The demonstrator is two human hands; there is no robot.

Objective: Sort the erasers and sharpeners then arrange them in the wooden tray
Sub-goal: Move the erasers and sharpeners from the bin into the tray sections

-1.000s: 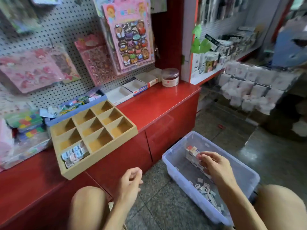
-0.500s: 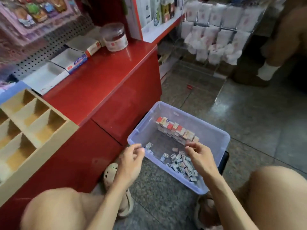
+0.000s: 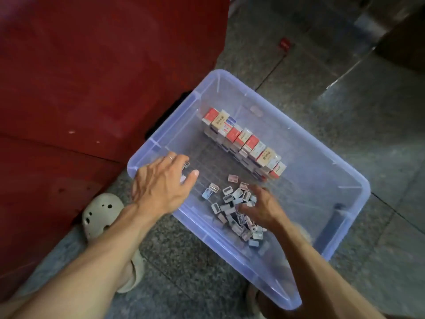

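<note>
While the left hand is held spread and empty over the clear plastic bin, loose sharpeners are covered by the right hand, its grasp indiscernible.

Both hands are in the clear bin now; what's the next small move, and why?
Probably close the right hand on a few sharpeners: its fingers already lie on the loose pile, while the boxed erasers stand stacked apart at the bin's far wall.

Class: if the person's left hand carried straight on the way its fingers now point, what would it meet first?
Probably the stacked row of boxed erasers along the far side of the clear plastic bin. The left hand points across bare bin floor toward it, though depth is unclear.
</note>
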